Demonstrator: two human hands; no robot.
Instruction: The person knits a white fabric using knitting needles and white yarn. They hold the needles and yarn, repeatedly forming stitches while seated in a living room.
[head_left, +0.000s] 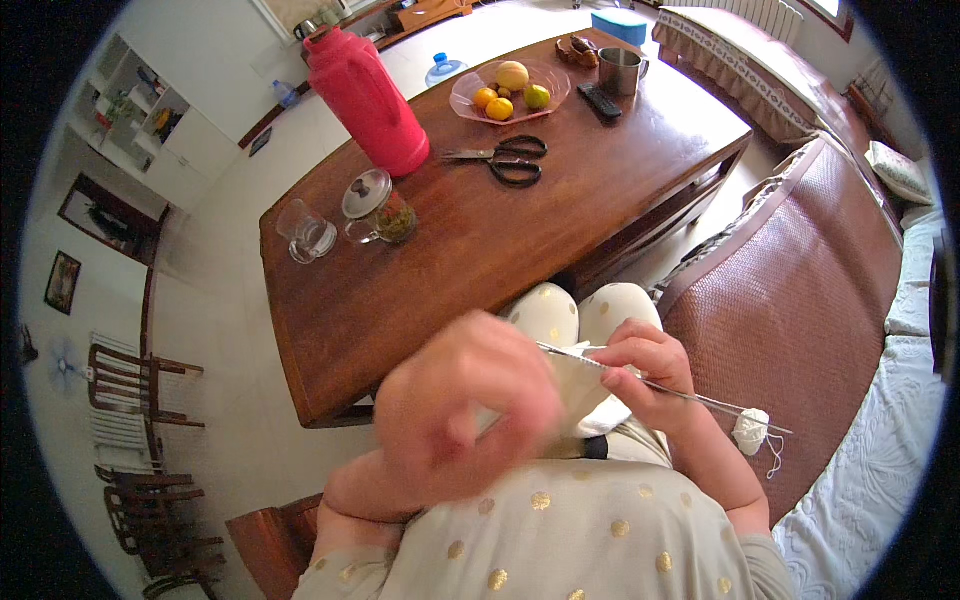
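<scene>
Knitting needles (697, 399) with a row of white stitches run through the fingers of my right hand (649, 371). White knitted fabric (606, 416) hangs below them over my lap. My left hand (469, 409) is raised close to the camera, to the left of the needle tips. It is blurred, with its fingers curled, and whether it holds anything cannot be made out. A ball of white yarn (751, 431) with a loose end lies on the brown woven seat mat (795, 322), right of my right forearm.
Before me, the wooden table (360, 315) bears a pink thermos (367, 101), black-handled scissors (517, 161), a fruit bowl (459, 105), a metal mug (619, 71), a black remote control (599, 101), a glass mug (307, 234) and a lidded glass cup (394, 219). Wooden chairs (120, 375) stand far left.
</scene>
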